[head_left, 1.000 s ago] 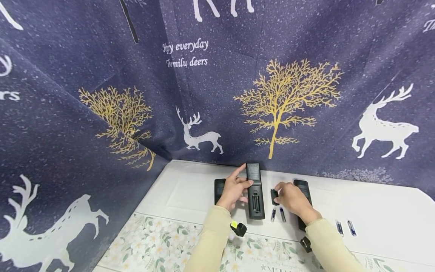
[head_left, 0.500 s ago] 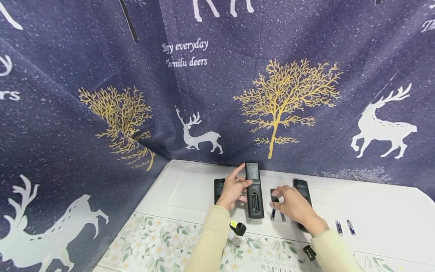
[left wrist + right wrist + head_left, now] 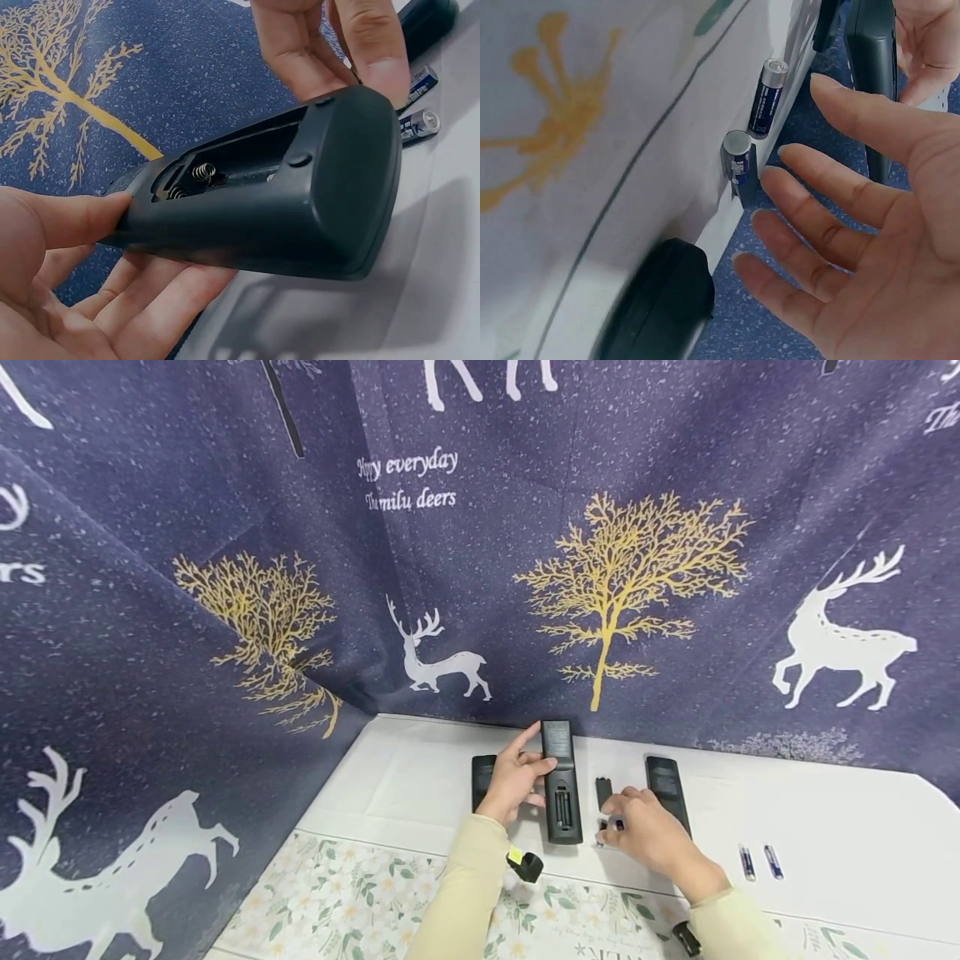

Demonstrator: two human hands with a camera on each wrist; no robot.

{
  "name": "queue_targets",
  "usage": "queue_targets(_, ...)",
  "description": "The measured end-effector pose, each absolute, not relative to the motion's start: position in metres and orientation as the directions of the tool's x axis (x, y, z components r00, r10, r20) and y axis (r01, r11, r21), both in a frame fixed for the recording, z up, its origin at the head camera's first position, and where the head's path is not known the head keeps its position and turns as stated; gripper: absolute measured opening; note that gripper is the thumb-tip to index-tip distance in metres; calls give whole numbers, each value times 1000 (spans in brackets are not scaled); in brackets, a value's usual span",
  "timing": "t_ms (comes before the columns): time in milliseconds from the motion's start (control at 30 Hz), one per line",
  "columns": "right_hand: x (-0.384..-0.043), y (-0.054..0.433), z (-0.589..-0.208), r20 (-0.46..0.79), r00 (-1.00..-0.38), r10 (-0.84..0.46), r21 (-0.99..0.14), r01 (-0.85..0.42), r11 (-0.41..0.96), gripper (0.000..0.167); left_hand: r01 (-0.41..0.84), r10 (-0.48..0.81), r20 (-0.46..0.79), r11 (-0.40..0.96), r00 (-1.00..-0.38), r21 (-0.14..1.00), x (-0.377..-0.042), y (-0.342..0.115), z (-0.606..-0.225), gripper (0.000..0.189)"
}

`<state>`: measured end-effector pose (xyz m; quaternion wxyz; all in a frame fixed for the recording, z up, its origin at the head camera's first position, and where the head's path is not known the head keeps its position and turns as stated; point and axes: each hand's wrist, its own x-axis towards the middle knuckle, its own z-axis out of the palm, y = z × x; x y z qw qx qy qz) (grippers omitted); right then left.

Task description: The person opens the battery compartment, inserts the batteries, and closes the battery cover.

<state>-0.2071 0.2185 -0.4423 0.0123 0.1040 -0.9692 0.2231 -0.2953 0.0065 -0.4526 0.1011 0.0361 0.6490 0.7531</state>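
My left hand (image 3: 513, 781) grips a black remote control (image 3: 558, 752), its back turned up. The long battery compartment is uncovered, and the left wrist view shows metal springs (image 3: 202, 172) at one end and no batteries inside. To the right of the remote lies a small black battery cover (image 3: 603, 793). My right hand (image 3: 648, 831) hovers just below that cover, fingers spread and loosely bent, over two blue-and-silver batteries. In the right wrist view one battery (image 3: 769, 97) lies beyond the fingertips and the other battery (image 3: 738, 157) is nearer; the hand holds neither.
A second black remote (image 3: 483, 777) lies partly behind my left hand. Another remote (image 3: 667, 785) is beside my right hand, partly covered by it. Farther right lie two more batteries, a left one (image 3: 747, 862) and a right one (image 3: 774, 862). A patterned cloth (image 3: 675, 468) hangs behind the table.
My right hand has let go of the battery cover and moved down towards the two batteries; the cover stays on the table. The left hand and its remote have hardly moved.
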Motion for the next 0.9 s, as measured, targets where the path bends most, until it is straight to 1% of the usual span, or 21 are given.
queue_targets(300,-206,216,-449,96,-972,-215,-395,-236,888,36,-100,200,-72,-133,-977,986,-295,7,-453,72)
queue_targets(533,-207,215,-451,100,-971,-215,-379,-237,895,34,-96,198,-67,-137,-978,986,-295,7,-453,72)
queue_targets(600,-207,214,-451,118,-968,-222,-379,-251,891,34,-96,199,-68,-137,-978,986,-294,7,-453,72)
queue_targets(767,-207,212,-452,214,-942,-258,-385,-324,864,37,-94,202,-65,-137,-977,986,-295,8,-453,72)
queue_targets(900,-206,209,-453,232,-936,-264,-419,-341,842,37,-93,199,-66,-134,-978,987,-295,7,-453,72)
